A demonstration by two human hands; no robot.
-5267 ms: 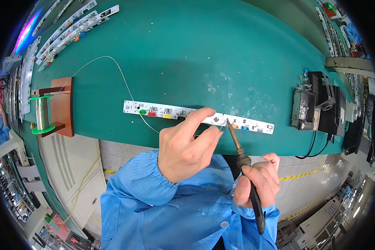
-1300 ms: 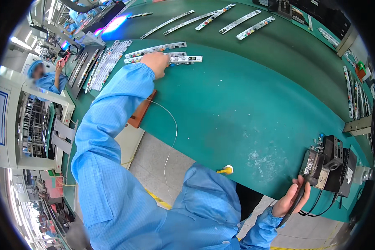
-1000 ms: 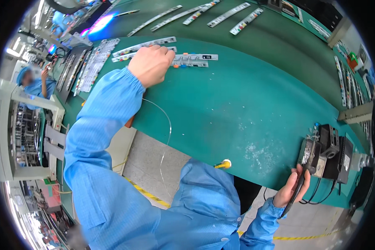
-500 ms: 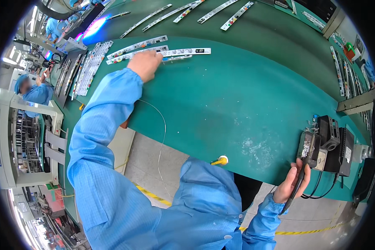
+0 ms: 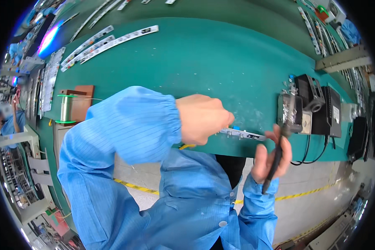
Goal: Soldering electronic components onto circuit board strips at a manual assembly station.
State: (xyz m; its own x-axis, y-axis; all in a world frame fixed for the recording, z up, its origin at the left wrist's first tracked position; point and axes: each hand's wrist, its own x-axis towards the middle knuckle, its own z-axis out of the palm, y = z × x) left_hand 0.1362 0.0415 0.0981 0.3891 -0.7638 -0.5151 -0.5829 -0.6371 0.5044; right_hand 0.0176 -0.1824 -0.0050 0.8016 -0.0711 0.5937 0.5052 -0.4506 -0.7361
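Note:
A narrow white circuit board strip [image 5: 246,134] with small components lies low over the near edge of the green mat. My left hand [image 5: 202,118] is closed on its left part; the fingers are mostly hidden behind the back of the hand. Close to the strip's right end, my right hand [image 5: 260,164] grips the black handle of a soldering iron [image 5: 276,160]. The iron points away from me, its front end blurred before the metal-filled tip cleaner [image 5: 293,110]. Several similar board strips [image 5: 121,41] rest at the far left of the mat.
A solder wire spool [image 5: 66,109] stands by a brown block [image 5: 82,102] at the left edge. Black soldering station boxes [image 5: 332,110] with cables are on the right. A metal post [image 5: 341,57] crosses the far right. Another person [image 5: 12,116] is at far left.
My left hand has come from the far-left strips toward the near middle, bringing one strip with it. The soldering iron stays in my right hand. The whole view has shifted.

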